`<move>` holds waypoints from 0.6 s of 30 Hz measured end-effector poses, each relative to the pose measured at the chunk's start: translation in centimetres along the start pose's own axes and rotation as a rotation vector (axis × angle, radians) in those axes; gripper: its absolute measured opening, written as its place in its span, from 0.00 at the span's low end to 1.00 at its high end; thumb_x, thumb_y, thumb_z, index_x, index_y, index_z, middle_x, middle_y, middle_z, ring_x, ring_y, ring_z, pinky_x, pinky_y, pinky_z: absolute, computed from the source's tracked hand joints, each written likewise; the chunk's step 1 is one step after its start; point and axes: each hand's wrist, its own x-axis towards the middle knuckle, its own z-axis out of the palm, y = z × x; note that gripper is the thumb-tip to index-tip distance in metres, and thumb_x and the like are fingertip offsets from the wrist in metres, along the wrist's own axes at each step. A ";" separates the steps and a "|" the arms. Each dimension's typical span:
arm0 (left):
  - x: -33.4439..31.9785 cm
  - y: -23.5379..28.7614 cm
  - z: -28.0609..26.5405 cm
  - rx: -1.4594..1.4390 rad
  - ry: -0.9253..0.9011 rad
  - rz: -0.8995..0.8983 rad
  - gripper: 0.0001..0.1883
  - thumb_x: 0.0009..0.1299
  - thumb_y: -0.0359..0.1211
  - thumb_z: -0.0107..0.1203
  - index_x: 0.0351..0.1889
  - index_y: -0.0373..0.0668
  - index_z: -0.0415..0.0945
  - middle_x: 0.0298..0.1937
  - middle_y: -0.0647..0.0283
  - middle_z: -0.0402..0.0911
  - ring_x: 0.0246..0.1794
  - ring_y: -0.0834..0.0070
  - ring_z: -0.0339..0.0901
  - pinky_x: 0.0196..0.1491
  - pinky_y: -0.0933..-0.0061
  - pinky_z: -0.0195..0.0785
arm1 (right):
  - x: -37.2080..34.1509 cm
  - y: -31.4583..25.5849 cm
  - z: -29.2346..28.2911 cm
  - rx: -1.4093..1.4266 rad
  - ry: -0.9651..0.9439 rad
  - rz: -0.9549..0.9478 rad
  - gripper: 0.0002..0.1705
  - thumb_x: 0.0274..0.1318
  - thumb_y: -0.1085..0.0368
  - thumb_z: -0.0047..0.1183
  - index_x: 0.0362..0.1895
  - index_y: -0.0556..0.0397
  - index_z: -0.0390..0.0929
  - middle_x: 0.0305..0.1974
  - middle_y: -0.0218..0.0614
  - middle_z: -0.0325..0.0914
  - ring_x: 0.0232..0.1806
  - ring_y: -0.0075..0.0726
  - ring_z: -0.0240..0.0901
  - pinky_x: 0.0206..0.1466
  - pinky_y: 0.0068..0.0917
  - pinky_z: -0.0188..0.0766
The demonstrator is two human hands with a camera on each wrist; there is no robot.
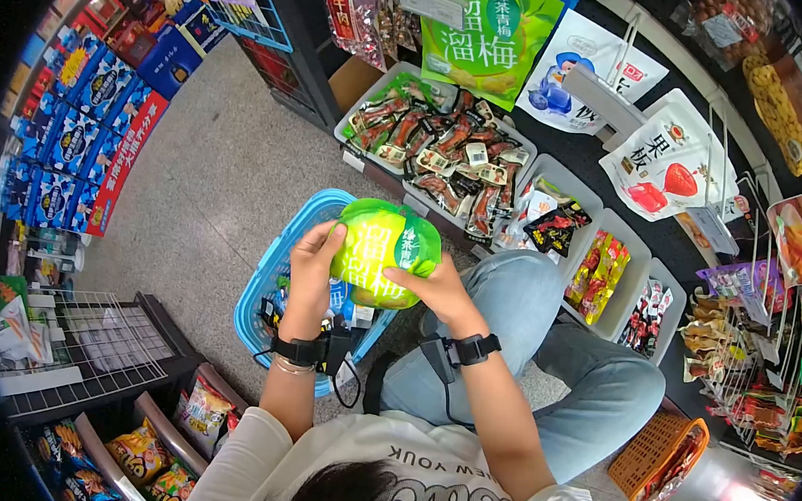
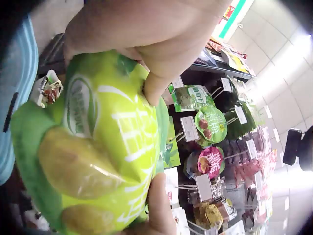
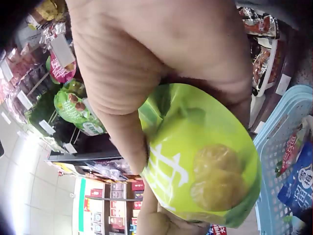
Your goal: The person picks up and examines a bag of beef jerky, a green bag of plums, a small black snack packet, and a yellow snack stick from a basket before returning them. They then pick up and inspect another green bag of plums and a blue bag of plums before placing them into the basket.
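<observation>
A rounded green snack bag point(image 1: 373, 248) with white and yellow lettering is held between both hands above a blue basket point(image 1: 251, 309). The left hand point(image 1: 314, 257) grips its left edge, thumb on the front. From the lower right, the right hand point(image 1: 434, 287) pinches the bag, its thumb lying across the front. In the left wrist view the bag point(image 2: 132, 142) shows pictured fruit, with the left hand point(image 2: 146, 39) around its edge. The right wrist view has the right hand point(image 3: 161, 63) over the bag point(image 3: 205, 161); fingers behind it are hidden.
Several packets lie in the blue basket. Grey bins of small wrapped snacks point(image 1: 448, 145) stand along the shelf, below hanging bags point(image 1: 497, 30). An orange basket point(image 1: 630, 461) sits at the lower right. Wire racks point(image 1: 107, 339) and chip bags point(image 1: 140, 452) are at the lower left.
</observation>
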 end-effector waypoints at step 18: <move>-1.0 -0.7 1.4 -0.244 -0.023 -0.098 0.15 0.68 0.33 0.55 0.50 0.35 0.72 0.45 0.64 0.78 0.45 0.75 0.76 0.51 0.70 0.68 | -0.3 -1.7 1.8 -0.439 0.343 -0.333 0.21 0.47 0.67 0.59 0.49 0.51 0.74 0.55 0.41 0.71 0.59 0.48 0.65 0.60 0.39 0.61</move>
